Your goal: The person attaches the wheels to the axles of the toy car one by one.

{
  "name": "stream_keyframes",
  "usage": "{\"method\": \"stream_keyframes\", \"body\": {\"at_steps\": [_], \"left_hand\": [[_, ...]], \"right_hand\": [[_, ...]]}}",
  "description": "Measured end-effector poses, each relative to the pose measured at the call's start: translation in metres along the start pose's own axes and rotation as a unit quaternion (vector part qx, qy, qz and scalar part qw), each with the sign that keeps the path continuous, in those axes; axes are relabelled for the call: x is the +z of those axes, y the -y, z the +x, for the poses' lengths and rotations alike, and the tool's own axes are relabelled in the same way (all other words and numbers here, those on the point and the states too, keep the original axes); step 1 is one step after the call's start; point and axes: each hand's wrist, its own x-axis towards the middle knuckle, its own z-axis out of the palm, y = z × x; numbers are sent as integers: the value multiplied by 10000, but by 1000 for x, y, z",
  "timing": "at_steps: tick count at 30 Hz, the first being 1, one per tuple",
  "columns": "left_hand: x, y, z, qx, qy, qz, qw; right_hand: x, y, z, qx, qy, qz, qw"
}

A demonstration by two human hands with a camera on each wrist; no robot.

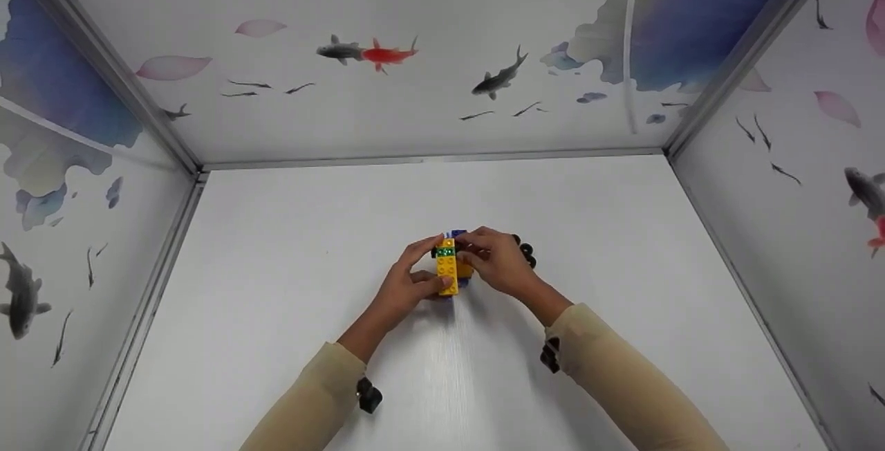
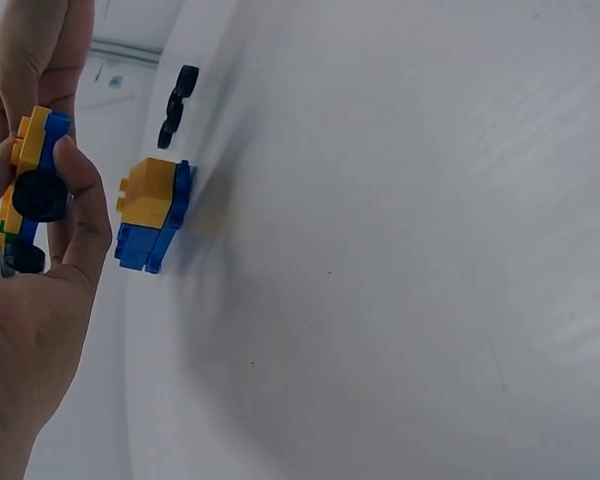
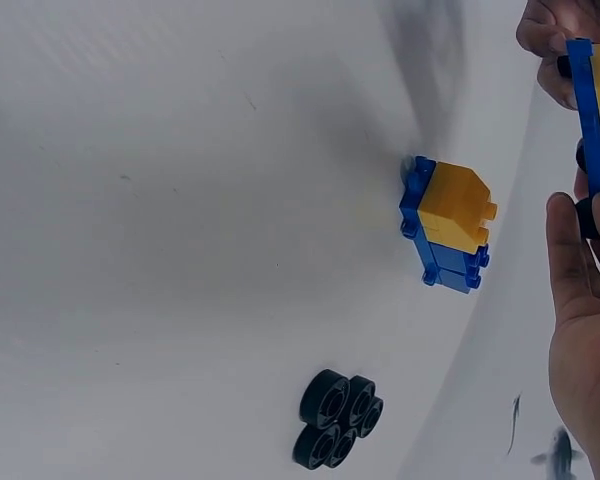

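My left hand point(image 1: 413, 283) grips a toy car of building bricks point(image 1: 446, 268), with yellow and green bricks on top of a long blue base. In the left wrist view, black wheels sit along the side of this toy car point(image 2: 28, 170). At its other side, my right hand point(image 3: 588, 290) pinches a black wheel point(image 3: 587, 217) against the blue base. Just beyond the held car, a second brick build point(image 3: 450, 215), a yellow block on blue bricks, stands on the table. Fingers partly hide the held car.
Several loose black wheels point(image 3: 338, 418) lie grouped on the white table point(image 1: 290, 229), to the right of the second build. Grey-edged panels printed with fish and petals point(image 1: 429, 105) close in the table at the back and both sides.
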Motion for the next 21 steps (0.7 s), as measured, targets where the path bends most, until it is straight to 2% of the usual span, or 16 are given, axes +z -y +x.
{"method": "stream_keyframes", "body": {"at_steps": [5, 10, 17, 21], "left_hand": [[0, 1, 0, 68, 27, 14, 10000], [-1, -1, -1, -4, 66, 99, 9999], [-4, -2, -1, 89, 420, 409, 9982], [-4, 0, 0, 189, 456, 421, 9979]], "right_hand": [[0, 1, 0, 42, 22, 25, 10000], [0, 2, -1, 87, 41, 140, 9999], [-1, 1, -3, 248, 72, 271, 9993], [-4, -2, -3, 211, 162, 303, 9992]]}}
